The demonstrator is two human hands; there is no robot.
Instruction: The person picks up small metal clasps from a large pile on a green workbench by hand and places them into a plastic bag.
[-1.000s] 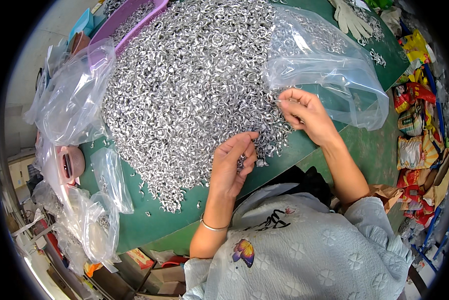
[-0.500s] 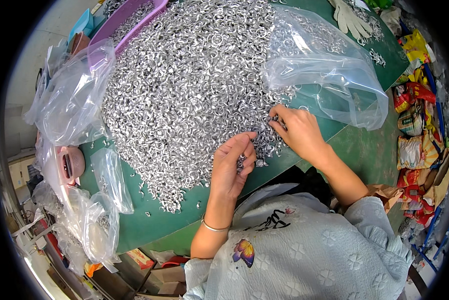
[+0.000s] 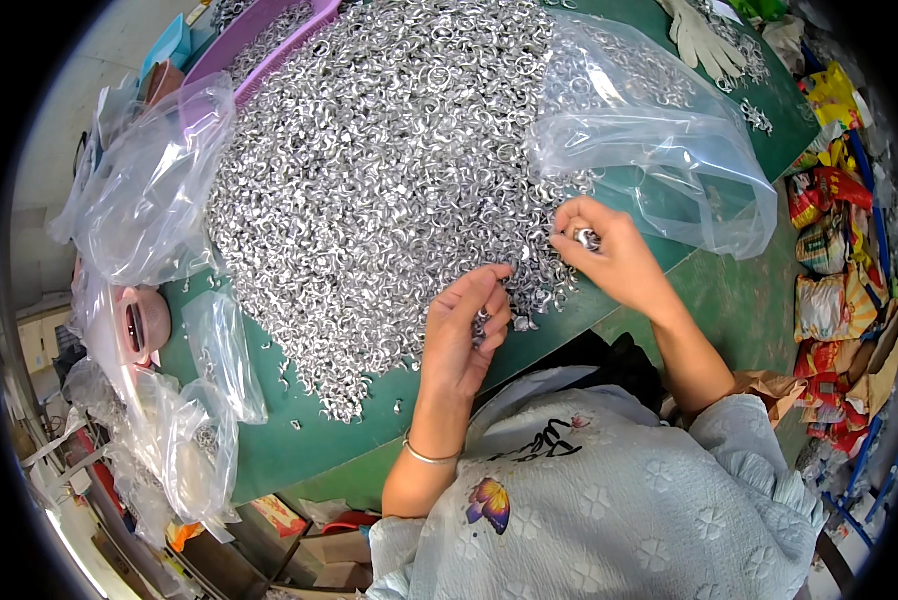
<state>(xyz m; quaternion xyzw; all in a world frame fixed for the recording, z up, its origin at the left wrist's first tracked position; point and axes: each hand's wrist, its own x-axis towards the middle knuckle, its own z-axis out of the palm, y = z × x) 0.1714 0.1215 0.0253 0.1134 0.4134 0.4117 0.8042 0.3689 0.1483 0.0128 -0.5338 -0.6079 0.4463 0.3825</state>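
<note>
- Your left hand sits palm inward at the near side of the heap, its fingers curled around several metal pieces; thumb and forefinger are brought together, but you cannot tell from this view whether they pinch one.
- Your right hand is level with the heap's right flank, fingers bent in a narrow ring, with shiny metal parts lodged in their curl; the exact count cannot be told.
- The curl of both hands appears to keep small, slippery parts from dropping while thumb and forefinger stay usable.
- The heap of small curved metal parts begins directly beyond your left fingers and just left of your right fingers, presumably kept close to shorten the reach.
- Beyond your right fingers lies a transparent bag, partly over loose parts; far beyond your left fingers stands a purple basket, with parts in it.
- The surface ends close below your left fingers, its edge running slantwise past your right wrist; a dropped piece could fall there.
- Open room for your right fingers lies rightward, up to the bag; leftward, the heap closes it.
</note>
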